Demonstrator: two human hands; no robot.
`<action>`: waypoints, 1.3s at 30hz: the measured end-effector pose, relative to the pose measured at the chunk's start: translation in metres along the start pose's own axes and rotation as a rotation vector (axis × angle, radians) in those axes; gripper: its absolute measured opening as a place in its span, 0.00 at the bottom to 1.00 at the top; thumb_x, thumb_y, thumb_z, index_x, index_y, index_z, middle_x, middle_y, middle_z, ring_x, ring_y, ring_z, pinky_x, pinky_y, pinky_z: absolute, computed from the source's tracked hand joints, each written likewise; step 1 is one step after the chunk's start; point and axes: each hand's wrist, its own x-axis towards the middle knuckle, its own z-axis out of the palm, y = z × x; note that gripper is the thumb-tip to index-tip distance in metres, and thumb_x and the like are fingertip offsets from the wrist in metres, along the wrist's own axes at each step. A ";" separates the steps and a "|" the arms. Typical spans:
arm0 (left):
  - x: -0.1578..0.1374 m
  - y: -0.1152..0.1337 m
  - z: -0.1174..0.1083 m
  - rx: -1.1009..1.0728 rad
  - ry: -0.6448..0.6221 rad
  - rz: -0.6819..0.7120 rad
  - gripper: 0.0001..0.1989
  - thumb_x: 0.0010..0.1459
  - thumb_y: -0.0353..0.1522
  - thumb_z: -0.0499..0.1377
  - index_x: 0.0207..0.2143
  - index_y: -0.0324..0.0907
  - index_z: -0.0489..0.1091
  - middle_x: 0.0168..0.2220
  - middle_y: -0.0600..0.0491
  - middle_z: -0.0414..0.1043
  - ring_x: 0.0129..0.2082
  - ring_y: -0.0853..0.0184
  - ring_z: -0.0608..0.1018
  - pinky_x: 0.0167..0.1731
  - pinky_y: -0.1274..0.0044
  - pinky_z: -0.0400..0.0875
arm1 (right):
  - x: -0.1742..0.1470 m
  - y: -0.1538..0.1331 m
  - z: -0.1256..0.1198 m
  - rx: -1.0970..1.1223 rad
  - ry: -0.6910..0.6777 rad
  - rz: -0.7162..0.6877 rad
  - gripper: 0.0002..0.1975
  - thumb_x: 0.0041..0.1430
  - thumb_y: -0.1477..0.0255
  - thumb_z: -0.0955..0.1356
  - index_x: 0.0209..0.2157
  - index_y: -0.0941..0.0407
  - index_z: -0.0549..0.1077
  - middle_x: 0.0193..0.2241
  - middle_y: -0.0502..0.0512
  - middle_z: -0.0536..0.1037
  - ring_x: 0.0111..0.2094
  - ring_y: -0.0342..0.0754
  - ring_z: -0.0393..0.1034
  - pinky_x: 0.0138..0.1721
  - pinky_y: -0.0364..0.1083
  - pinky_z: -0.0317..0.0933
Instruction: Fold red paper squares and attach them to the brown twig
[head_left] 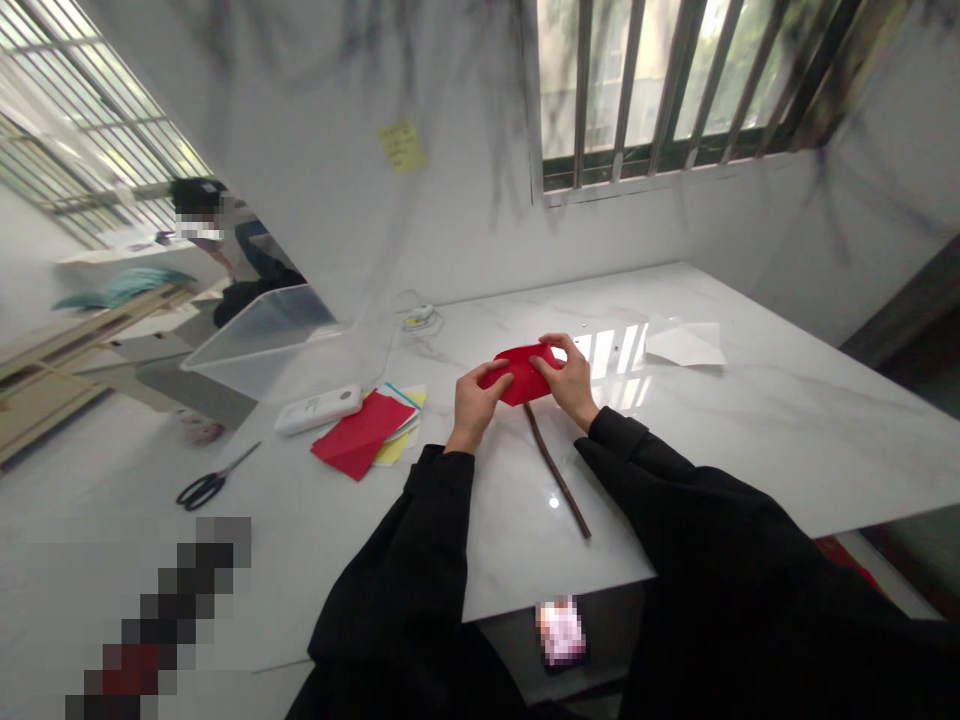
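A piece of red paper (521,378) is held up just above the marble-patterned table, stretched between both hands. My left hand (478,400) pinches its left side, thumb in front and fingers behind. On the right side, my right hand (568,378) grips the upper edge and corner in the same way. Beneath the paper lies a thin brown stick (556,470), slanting toward the table's front edge; its far end is hidden by the paper.
Left of my hands are red sheets (364,435) over yellow and white ones, a white oblong device (319,410), black-handled scissors (206,488) and a clear plastic bin (262,340). White paper (686,345) lies at the right. A person (240,240) sits at the far left.
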 end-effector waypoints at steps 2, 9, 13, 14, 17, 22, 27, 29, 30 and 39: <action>0.000 0.000 -0.001 -0.043 0.000 -0.015 0.22 0.48 0.34 0.70 0.47 0.39 0.81 0.46 0.45 0.82 0.45 0.58 0.82 0.49 0.66 0.77 | 0.001 0.000 0.000 -0.023 -0.042 -0.037 0.11 0.59 0.64 0.71 0.42 0.53 0.77 0.47 0.58 0.77 0.49 0.55 0.73 0.48 0.52 0.72; 0.003 -0.001 -0.006 -0.106 0.086 -0.004 0.26 0.47 0.37 0.72 0.49 0.38 0.80 0.46 0.43 0.82 0.47 0.56 0.82 0.54 0.62 0.75 | -0.001 0.003 0.001 -0.119 -0.228 -0.140 0.39 0.48 0.65 0.79 0.62 0.46 0.69 0.67 0.62 0.58 0.66 0.63 0.59 0.60 0.61 0.66; 0.005 -0.002 -0.007 -0.225 0.047 -0.084 0.30 0.45 0.39 0.73 0.51 0.37 0.79 0.43 0.43 0.82 0.43 0.57 0.82 0.51 0.62 0.76 | -0.003 0.003 0.002 -0.104 -0.214 -0.143 0.37 0.49 0.72 0.77 0.61 0.48 0.69 0.66 0.61 0.62 0.61 0.61 0.66 0.55 0.58 0.71; 0.005 -0.003 -0.007 -0.251 0.028 -0.110 0.30 0.45 0.39 0.73 0.51 0.37 0.78 0.42 0.43 0.82 0.43 0.58 0.82 0.50 0.63 0.77 | -0.002 0.002 0.001 -0.085 -0.180 -0.132 0.35 0.50 0.72 0.76 0.61 0.49 0.69 0.63 0.62 0.66 0.58 0.59 0.69 0.52 0.57 0.72; 0.006 -0.003 -0.008 -0.277 -0.006 -0.161 0.30 0.46 0.39 0.72 0.51 0.36 0.78 0.40 0.44 0.82 0.40 0.59 0.82 0.47 0.64 0.78 | 0.002 0.002 -0.002 -0.036 -0.078 -0.060 0.24 0.57 0.71 0.70 0.57 0.51 0.70 0.52 0.60 0.78 0.48 0.54 0.75 0.46 0.53 0.73; 0.005 -0.003 -0.012 0.009 0.046 -0.086 0.21 0.49 0.36 0.70 0.46 0.39 0.81 0.39 0.45 0.81 0.42 0.57 0.81 0.51 0.62 0.75 | 0.010 0.005 -0.008 -0.031 0.018 0.053 0.15 0.60 0.72 0.64 0.48 0.53 0.73 0.42 0.56 0.83 0.45 0.52 0.78 0.50 0.53 0.70; 0.002 0.000 -0.012 0.311 0.098 0.132 0.17 0.46 0.32 0.73 0.42 0.44 0.82 0.54 0.44 0.75 0.60 0.52 0.73 0.65 0.62 0.62 | 0.011 0.014 -0.006 0.017 0.042 0.152 0.18 0.58 0.68 0.68 0.50 0.53 0.72 0.40 0.57 0.83 0.44 0.53 0.78 0.46 0.52 0.71; 0.001 0.002 -0.009 0.233 0.089 0.132 0.23 0.46 0.34 0.74 0.47 0.44 0.80 0.57 0.43 0.72 0.61 0.52 0.71 0.62 0.63 0.65 | 0.011 0.019 -0.004 0.052 0.075 0.204 0.20 0.57 0.68 0.68 0.52 0.53 0.70 0.41 0.58 0.82 0.43 0.53 0.78 0.43 0.51 0.72; 0.000 0.002 -0.007 0.161 0.062 0.098 0.27 0.46 0.36 0.74 0.50 0.44 0.78 0.57 0.43 0.72 0.59 0.52 0.73 0.59 0.64 0.70 | 0.011 0.021 -0.003 0.071 0.092 0.226 0.21 0.57 0.67 0.68 0.53 0.53 0.69 0.42 0.59 0.81 0.43 0.53 0.77 0.41 0.50 0.72; -0.002 0.000 -0.006 -0.110 -0.125 -0.073 0.25 0.46 0.36 0.72 0.48 0.41 0.79 0.47 0.47 0.79 0.38 0.64 0.79 0.40 0.73 0.77 | 0.016 0.028 -0.006 0.091 -0.025 0.215 0.15 0.52 0.68 0.67 0.41 0.56 0.78 0.39 0.58 0.81 0.38 0.53 0.76 0.37 0.49 0.72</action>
